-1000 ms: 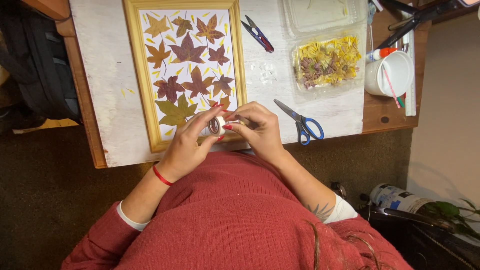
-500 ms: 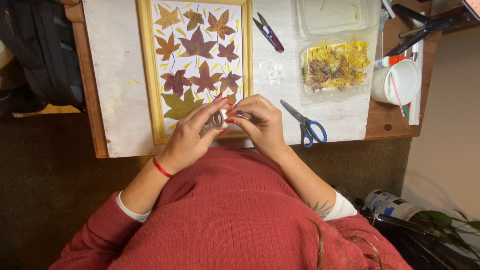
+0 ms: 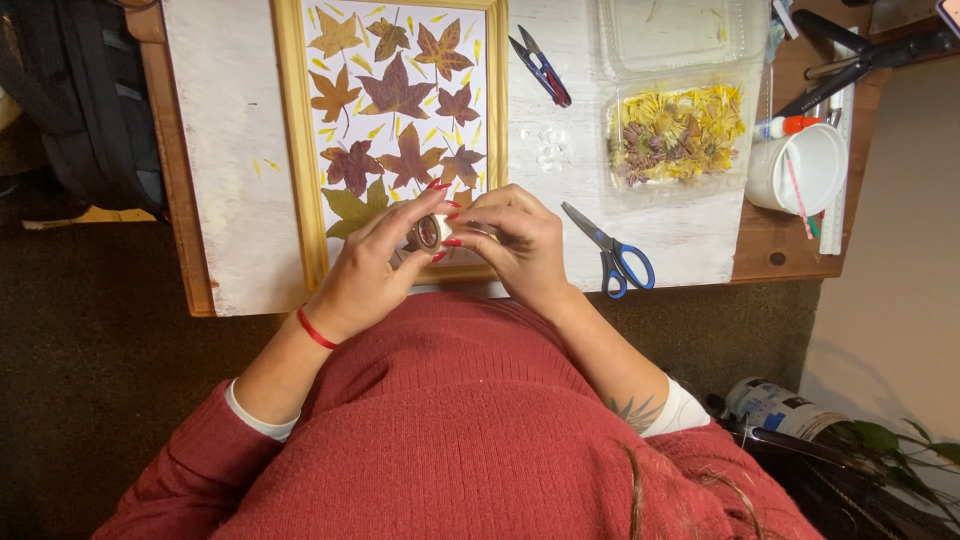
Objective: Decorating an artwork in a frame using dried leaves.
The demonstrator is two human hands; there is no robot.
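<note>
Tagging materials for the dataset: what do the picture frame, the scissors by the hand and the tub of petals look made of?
Picture frame: looks like pale, unvarnished wood; faint grain, matte.
Scissors: shiny metal blades, glossy blue handles, probably plastic.
Tub of petals: thin clear plastic; contents show through, rim catches light.

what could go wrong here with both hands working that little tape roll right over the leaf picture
The left hand and right hand pinch the small tape roll directly above the pressed leaves in the wooden frame. If it slips, it could land on the brittle leaves and crack or shift them. A loose sticky end might also catch a leaf. The blue-handled scissors lie close to the right wrist.
</note>
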